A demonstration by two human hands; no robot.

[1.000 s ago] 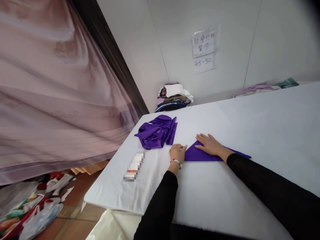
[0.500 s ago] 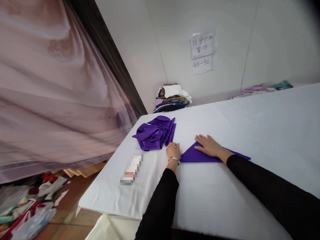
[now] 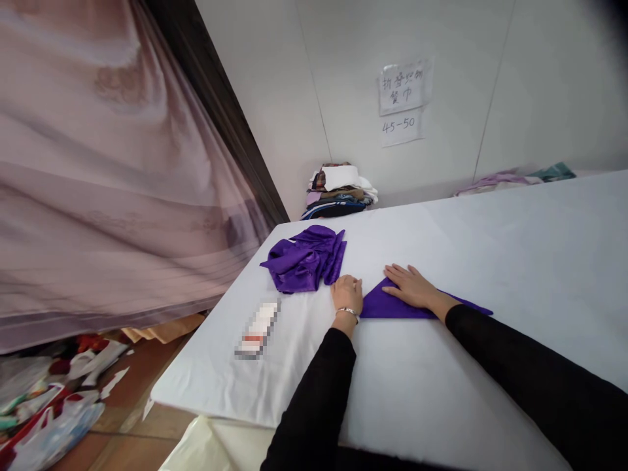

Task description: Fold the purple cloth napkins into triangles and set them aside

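Note:
A purple cloth napkin (image 3: 392,306), folded into a flat triangle, lies on the white table. Flat on its upper part rests my right hand (image 3: 412,286), fingers stretched out and a little apart. My left hand (image 3: 347,296), with a bracelet at the wrist, is at the triangle's left corner. Its fingers are bent and pressed together over that corner, and the tip of the cloth is hidden beneath them. Just beyond my left hand is a crumpled heap of purple cloth (image 3: 307,260), close to the fingers.
A blurred-out oblong item (image 3: 258,329) lies on the left of the white tabletop (image 3: 441,386). Folded clothes (image 3: 338,193) are stacked behind the table. Paper signs (image 3: 402,98) hang on the wall. A pink curtain (image 3: 98,183) hangs at left, with plastic bags (image 3: 59,425) on the floor.
My left hand has shifted slightly right along the napkin, and its fingers have come down over the left corner. My right hand stays flat in place.

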